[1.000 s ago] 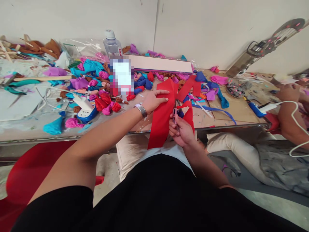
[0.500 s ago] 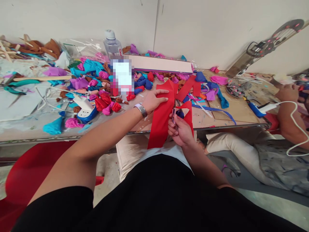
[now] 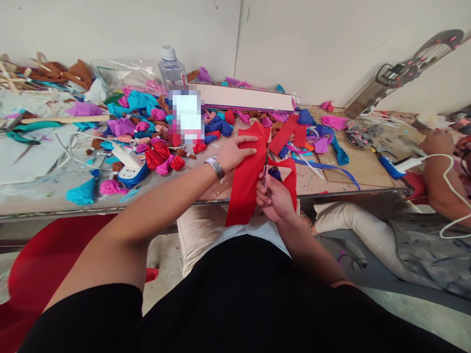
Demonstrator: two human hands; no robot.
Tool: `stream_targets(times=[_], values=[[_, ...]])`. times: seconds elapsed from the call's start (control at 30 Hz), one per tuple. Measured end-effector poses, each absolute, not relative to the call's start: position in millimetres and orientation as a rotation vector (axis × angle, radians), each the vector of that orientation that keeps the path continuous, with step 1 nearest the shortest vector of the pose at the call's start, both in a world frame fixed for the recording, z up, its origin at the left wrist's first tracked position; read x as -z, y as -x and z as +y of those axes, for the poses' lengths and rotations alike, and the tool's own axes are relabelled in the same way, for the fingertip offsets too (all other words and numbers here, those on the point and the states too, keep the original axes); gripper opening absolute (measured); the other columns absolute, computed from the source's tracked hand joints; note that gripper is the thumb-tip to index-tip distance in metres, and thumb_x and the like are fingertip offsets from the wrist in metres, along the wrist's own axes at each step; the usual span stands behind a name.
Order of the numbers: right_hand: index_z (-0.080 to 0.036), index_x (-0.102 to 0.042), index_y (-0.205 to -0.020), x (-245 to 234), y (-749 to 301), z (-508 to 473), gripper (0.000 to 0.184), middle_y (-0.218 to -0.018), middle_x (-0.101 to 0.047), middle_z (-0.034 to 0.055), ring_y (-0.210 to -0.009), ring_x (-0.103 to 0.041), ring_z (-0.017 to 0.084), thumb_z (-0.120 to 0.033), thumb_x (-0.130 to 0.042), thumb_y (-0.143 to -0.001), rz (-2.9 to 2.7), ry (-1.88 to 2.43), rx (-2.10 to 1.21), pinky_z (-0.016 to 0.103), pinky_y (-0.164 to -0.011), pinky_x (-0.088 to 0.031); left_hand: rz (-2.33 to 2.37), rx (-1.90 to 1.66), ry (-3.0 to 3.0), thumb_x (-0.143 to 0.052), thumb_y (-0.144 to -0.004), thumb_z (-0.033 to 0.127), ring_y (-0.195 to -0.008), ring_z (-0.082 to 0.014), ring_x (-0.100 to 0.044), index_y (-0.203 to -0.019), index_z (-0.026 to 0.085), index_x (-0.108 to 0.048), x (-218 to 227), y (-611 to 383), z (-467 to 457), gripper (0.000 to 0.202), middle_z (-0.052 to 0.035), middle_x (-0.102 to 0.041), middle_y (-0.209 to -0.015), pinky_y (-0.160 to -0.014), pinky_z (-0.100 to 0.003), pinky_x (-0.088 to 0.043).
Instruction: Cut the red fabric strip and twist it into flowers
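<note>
A wide strip of red cloth point(image 3: 245, 189) hangs over the table's front edge onto my lap. My left hand point(image 3: 235, 153) lies flat on it with fingers stretched out, holding it against the table. My right hand point(image 3: 274, 198) is wrapped round the handles of small scissors point(image 3: 265, 171), whose blades point away from me into the cloth. A narrower red strip point(image 3: 290, 174) curls off to the right of the cut. More red cloth point(image 3: 285, 131) lies beyond.
The table point(image 3: 349, 171) is strewn with rolled cloth pieces in red, pink, blue and teal. A white and blue power strip point(image 3: 128, 166), a water bottle point(image 3: 171, 68) and a long flat box point(image 3: 245, 98) stand on it. Another person sits at the right, hand point(image 3: 437, 142) near a white cable.
The scissors have moved a little farther along the red cloth, and the cut strip on the right has shifted. My left hand has stayed put.
</note>
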State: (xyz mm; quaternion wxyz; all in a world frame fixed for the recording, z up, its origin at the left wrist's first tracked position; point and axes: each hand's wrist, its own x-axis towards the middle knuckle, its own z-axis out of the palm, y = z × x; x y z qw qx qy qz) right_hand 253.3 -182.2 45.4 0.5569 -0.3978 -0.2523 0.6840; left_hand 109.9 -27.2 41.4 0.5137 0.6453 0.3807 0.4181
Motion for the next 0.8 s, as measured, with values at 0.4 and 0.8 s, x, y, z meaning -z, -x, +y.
stream_targets(times=[0.4, 0.8], values=[[-0.019, -0.056, -0.108, -53.1, -257.0, -186.6, 0.02, -0.063, -0.045, -0.008, -0.037, -0.023, 0.004, -0.031, -0.041, -0.112, -0.523, 0.951, -1.64, 0.016, -0.038, -0.021, 0.87, -1.049, -1.575, -0.079, -0.08, 0.029, -0.122, -0.025, -0.07, -0.133, 0.017, -0.076, -46.8, -110.3, -32.4, 0.055, -0.008, -0.073, -0.141, -0.108, -0.039, -0.057], [-0.019, -0.057, -0.107, -51.3, -259.6, -183.9, 0.019, -0.063, -0.046, -0.0079, -0.038, -0.023, 0.003, -0.033, -0.045, -0.111, -0.542, 0.937, -1.641, 0.016, -0.038, -0.021, 0.884, -1.012, -1.512, -0.079, -0.08, 0.031, -0.099, -0.0215, -0.071, -0.135, 0.019, -0.075, -45.5, -110.1, -31.5, 0.057, -0.0081, -0.076, -0.132, -0.092, -0.038, -0.061]])
